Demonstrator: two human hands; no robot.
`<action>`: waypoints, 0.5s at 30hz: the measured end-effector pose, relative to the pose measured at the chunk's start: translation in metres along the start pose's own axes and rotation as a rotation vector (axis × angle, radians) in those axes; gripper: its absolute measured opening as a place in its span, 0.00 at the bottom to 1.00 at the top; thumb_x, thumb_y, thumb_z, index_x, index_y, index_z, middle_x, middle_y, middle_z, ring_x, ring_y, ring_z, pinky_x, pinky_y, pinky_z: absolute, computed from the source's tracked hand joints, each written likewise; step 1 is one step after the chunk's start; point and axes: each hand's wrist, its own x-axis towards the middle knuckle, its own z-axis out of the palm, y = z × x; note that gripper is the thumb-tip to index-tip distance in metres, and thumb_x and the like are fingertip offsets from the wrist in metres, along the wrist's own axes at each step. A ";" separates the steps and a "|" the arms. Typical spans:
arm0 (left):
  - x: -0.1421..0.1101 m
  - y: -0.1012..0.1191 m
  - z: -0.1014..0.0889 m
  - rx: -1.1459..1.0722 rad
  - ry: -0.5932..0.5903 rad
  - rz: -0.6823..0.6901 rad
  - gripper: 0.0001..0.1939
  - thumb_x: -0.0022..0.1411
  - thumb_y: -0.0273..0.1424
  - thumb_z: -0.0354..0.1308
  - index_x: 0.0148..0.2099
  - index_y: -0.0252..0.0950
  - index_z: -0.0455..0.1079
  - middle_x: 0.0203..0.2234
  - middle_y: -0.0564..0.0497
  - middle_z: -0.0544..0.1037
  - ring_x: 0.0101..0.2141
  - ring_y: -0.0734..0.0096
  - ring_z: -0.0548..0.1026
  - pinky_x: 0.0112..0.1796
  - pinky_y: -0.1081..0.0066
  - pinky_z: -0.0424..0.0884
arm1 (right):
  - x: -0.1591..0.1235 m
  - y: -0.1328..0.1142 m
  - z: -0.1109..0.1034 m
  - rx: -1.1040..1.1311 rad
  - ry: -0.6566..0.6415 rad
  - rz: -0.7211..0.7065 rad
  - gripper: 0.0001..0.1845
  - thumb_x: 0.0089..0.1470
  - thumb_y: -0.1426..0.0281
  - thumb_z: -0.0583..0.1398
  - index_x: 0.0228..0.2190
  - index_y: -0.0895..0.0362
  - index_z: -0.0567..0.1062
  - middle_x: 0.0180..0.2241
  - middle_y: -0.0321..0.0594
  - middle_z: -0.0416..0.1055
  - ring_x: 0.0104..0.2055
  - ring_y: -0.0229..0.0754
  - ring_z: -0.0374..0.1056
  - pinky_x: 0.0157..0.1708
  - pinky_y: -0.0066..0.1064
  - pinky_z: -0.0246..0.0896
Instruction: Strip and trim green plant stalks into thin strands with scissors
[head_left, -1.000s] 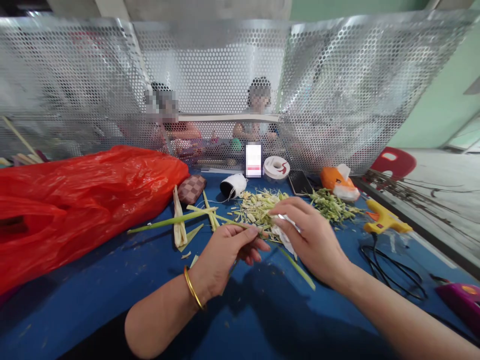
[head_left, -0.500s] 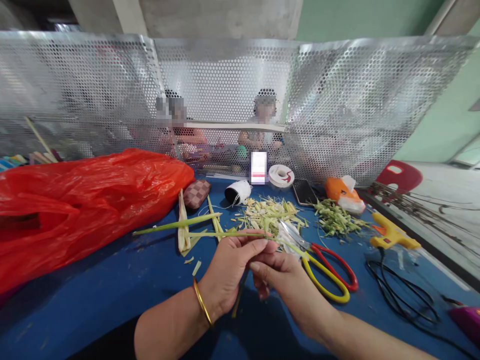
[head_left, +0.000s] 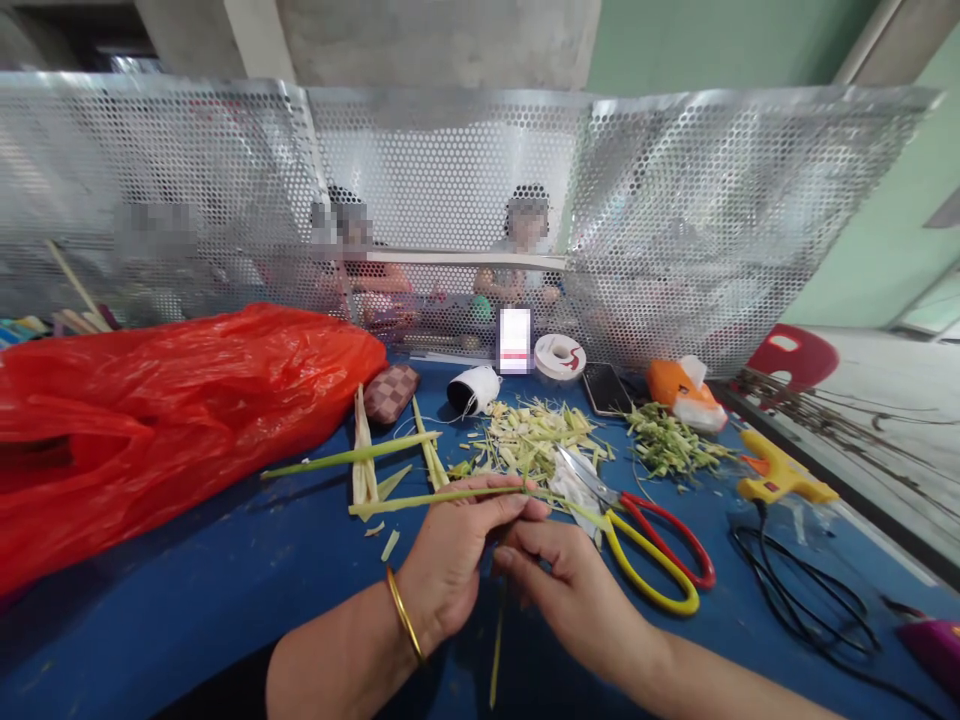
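Observation:
My left hand (head_left: 469, 535), with a gold bangle at the wrist, pinches a green leaf strip (head_left: 405, 501) between thumb and fingers. The strip reaches left over the table and right toward the scissors. Close beside it, my right hand (head_left: 555, 565) is closed, thumb against fingers, on a thin leaf strip (head_left: 496, 650) that hangs down below the hands. Where the strips meet is partly hidden by my fingers. Scissors (head_left: 652, 560) with one red and one yellow handle lie right of my hands, blades partly over white tissue (head_left: 576, 488).
Cut leaf scraps (head_left: 536, 435) and a green scrap pile (head_left: 667, 442) lie ahead. A thread spool (head_left: 474, 388), ribbon roll (head_left: 559, 357), phone (head_left: 607, 388) and tissue pack (head_left: 686, 390) stand behind. A red bag (head_left: 225, 400) fills the left; a yellow glue gun (head_left: 784, 470) lies right. People sit beyond a perforated screen (head_left: 450, 150).
The strip in my left hand now slants lower at its left end. The thin strip below my hands hangs longer and straighter. My right fingers have shifted slightly down.

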 end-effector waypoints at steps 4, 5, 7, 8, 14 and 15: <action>0.004 0.005 -0.004 0.011 -0.039 -0.011 0.10 0.46 0.25 0.66 0.34 0.31 0.75 0.25 0.48 0.79 0.28 0.72 0.75 0.34 0.74 0.70 | -0.003 -0.016 -0.025 -0.246 0.124 -0.162 0.14 0.59 0.66 0.55 0.23 0.56 0.69 0.23 0.36 0.67 0.25 0.36 0.61 0.26 0.27 0.53; 0.004 0.006 -0.004 0.022 -0.061 -0.004 0.10 0.46 0.25 0.66 0.35 0.31 0.75 0.26 0.48 0.79 0.27 0.73 0.75 0.34 0.74 0.69 | -0.002 -0.019 -0.034 -0.269 0.204 -0.174 0.12 0.58 0.65 0.55 0.26 0.56 0.72 0.25 0.37 0.68 0.27 0.37 0.62 0.28 0.28 0.54; 0.003 0.005 -0.005 0.063 -0.124 -0.010 0.10 0.47 0.27 0.65 0.35 0.32 0.75 0.25 0.49 0.78 0.24 0.76 0.73 0.31 0.74 0.69 | 0.004 -0.020 -0.047 -0.257 0.332 -0.098 0.14 0.58 0.63 0.55 0.25 0.56 0.73 0.25 0.38 0.68 0.29 0.39 0.63 0.31 0.30 0.55; 0.002 0.005 -0.004 0.092 -0.154 -0.022 0.09 0.48 0.28 0.64 0.36 0.32 0.75 0.25 0.50 0.77 0.22 0.77 0.71 0.28 0.75 0.67 | 0.009 -0.018 -0.052 -0.185 0.322 -0.042 0.15 0.57 0.62 0.56 0.24 0.56 0.73 0.26 0.39 0.69 0.30 0.40 0.63 0.31 0.30 0.55; 0.000 -0.004 -0.003 0.323 -0.143 -0.001 0.12 0.52 0.36 0.62 0.26 0.31 0.71 0.16 0.56 0.67 0.14 0.86 0.51 0.17 0.76 0.42 | 0.023 0.001 -0.043 0.694 0.206 0.278 0.13 0.44 0.61 0.66 0.26 0.58 0.75 0.24 0.35 0.68 0.27 0.37 0.61 0.32 0.30 0.57; 0.001 -0.005 -0.003 0.368 -0.133 0.000 0.12 0.52 0.36 0.62 0.25 0.31 0.71 0.15 0.58 0.64 0.14 0.85 0.49 0.17 0.76 0.42 | 0.023 0.002 -0.040 0.760 0.210 0.295 0.12 0.42 0.63 0.67 0.25 0.58 0.74 0.23 0.34 0.67 0.26 0.36 0.60 0.30 0.29 0.56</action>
